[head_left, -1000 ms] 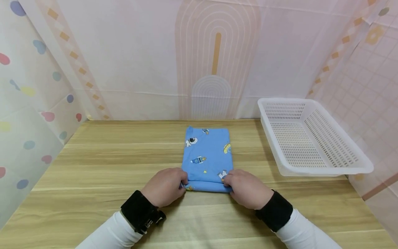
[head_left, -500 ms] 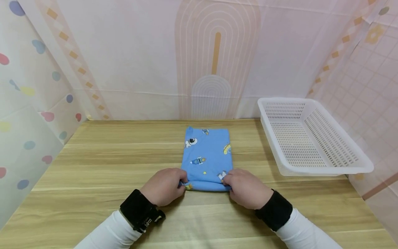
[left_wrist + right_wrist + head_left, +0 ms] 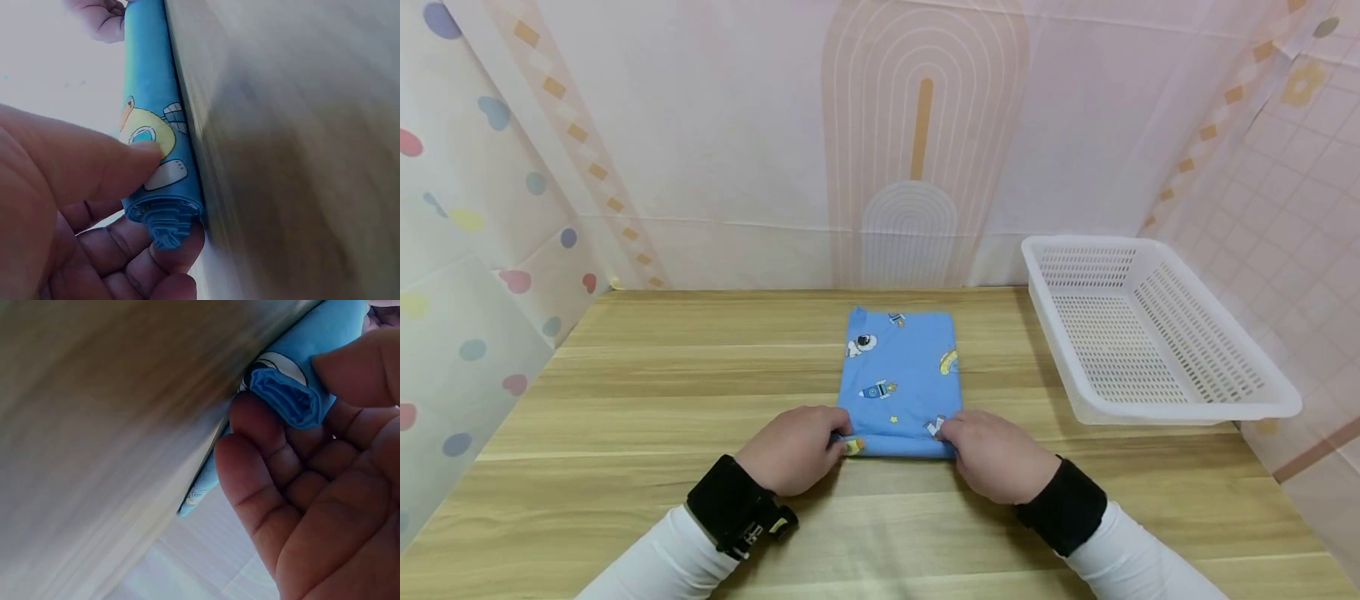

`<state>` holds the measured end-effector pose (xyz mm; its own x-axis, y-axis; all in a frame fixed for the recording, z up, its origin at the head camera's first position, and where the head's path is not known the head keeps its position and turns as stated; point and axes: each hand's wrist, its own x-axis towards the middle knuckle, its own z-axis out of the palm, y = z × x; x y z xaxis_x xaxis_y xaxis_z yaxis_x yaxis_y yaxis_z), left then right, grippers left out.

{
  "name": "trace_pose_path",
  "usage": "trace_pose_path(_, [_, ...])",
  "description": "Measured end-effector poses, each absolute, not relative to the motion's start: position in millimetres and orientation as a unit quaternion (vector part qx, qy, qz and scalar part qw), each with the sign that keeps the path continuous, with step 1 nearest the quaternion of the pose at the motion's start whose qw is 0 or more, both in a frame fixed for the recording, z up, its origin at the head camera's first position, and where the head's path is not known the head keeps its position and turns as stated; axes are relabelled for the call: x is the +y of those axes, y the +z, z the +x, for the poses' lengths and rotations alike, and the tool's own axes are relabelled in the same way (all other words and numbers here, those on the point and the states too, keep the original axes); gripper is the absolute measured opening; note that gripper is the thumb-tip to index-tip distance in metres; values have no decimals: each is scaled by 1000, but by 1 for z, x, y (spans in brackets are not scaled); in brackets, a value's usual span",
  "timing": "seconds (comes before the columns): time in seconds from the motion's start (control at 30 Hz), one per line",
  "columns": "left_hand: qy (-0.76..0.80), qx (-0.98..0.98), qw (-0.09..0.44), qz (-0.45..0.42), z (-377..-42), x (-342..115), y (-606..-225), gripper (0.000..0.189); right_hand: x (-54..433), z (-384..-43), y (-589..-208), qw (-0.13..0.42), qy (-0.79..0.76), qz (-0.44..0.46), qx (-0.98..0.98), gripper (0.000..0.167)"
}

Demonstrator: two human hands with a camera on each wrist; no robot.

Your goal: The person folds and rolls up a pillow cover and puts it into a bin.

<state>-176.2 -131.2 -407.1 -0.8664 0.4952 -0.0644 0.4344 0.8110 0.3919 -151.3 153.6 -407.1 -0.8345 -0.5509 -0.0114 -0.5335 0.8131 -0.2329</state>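
A blue cloth (image 3: 910, 358) printed with rockets, astronauts and stars lies folded into a narrow rectangle on the table. Its near edge is rolled into a tight tube (image 3: 902, 447). My left hand (image 3: 797, 450) pinches the left end of that roll, thumb on top and fingers curled beneath; the layered end of the roll (image 3: 167, 215) pokes out past the thumb in the left wrist view. At the opposite end, my right hand (image 3: 1000, 454) grips the roll between thumb and fingers, its hollow spiral end (image 3: 287, 397) showing in the right wrist view.
To the right stands a white perforated plastic basket (image 3: 1187, 410) with nothing visible inside. Wood-grain table (image 3: 700, 367) surrounds the cloth. A patterned curtain (image 3: 737, 167) rises along the table's back edge, and printed sheets hang at both sides.
The rolled near edge has turned slightly away from me, and its front has shifted a little toward the back. Both hands keep their hold at the two ends.
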Motion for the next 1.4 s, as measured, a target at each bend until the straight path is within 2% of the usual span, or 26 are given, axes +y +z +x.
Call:
trace_pose_path(0.2, [198,947,104,231,-179,-132,-408,6,155,-153,-404,66,-134,-271,951,10])
trace_pose_path(0.7, [244,943,109,200,-182,-133,-410,15,155,-163,-402,143,-165,-220,951,14])
trace_pose_path(1.27, [241,947,105,184,-179,-129,-405,6,152,-171,-399,168,-188,-166,953,14])
trace_pose_path(1.4, [245,944,86,204,-179,-129,-405,13,151,-171,-400,169,-187,-163,954,13])
